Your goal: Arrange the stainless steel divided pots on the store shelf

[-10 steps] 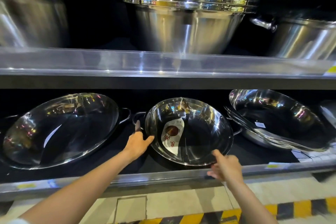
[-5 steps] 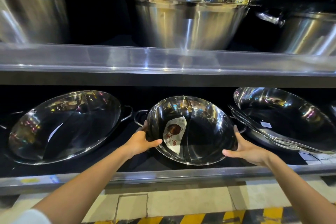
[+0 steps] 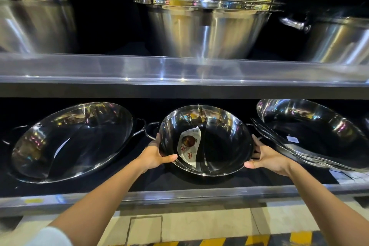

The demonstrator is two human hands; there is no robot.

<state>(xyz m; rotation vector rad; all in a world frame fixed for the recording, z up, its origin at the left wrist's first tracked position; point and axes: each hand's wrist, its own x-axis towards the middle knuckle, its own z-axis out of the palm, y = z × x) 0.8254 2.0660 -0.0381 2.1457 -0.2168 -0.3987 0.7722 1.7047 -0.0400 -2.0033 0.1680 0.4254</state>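
Two hands are clasped on the middle divided pot [image 3: 219, 146], which is tilted on the lower shelf [image 3: 179, 193] between a larger pot [image 3: 69, 142] and a stack [image 3: 319, 136]. Its rim is pinched by the left hand [image 3: 153, 154] and the right hand [image 3: 265, 158], thumbs in front, fingers behind.

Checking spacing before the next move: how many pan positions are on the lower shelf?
3: large divided pot left, middle pot gripped by left hand and right hand, nested stack right; its count is unclear.

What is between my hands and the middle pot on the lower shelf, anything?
Nothing visible. The left hand grips the middle pot at its left rim and the right hand grips its right rim. The big pot to the left and the stacked pots to the right sit apart from it.
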